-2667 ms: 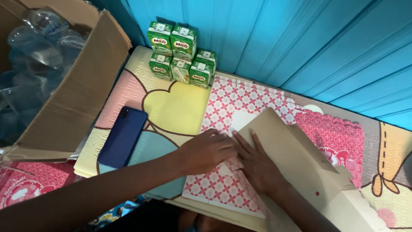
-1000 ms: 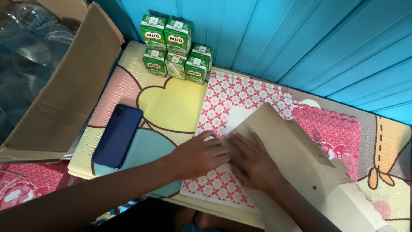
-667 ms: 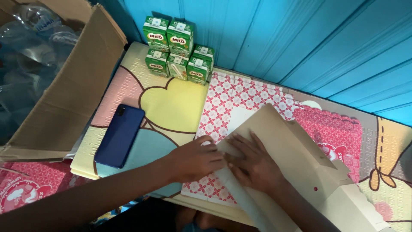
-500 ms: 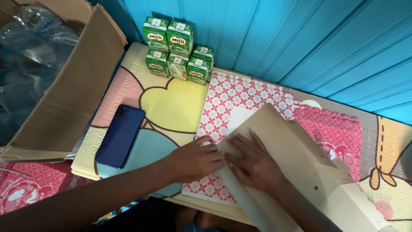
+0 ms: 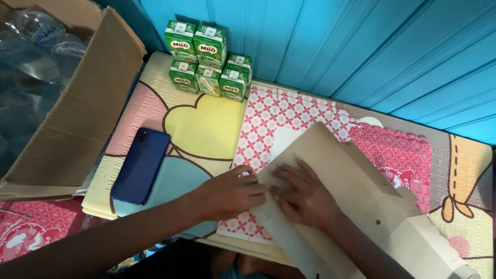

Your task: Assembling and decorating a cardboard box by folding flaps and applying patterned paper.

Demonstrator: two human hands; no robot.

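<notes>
A flat beige cardboard sheet (image 5: 356, 181), an unfolded box blank, lies tilted over a red-and-white patterned paper (image 5: 274, 119) on a foam mat. My left hand (image 5: 230, 192) grips the sheet's near-left edge, which is bent upward into a flap. My right hand (image 5: 305, 196) lies flat on the sheet just right of that fold, fingers spread and pressing down. The two hands almost touch.
A dark blue phone (image 5: 140, 165) lies on the mat (image 5: 206, 124) to the left. Several green drink cartons (image 5: 206, 62) stand against the blue wall (image 5: 361, 46). An open cardboard box (image 5: 77, 113) holding plastic bottles sits at far left.
The near-left edge of the beige sheet has been lifted and folded upward under my left hand. My right hand has stayed pressed on the sheet.
</notes>
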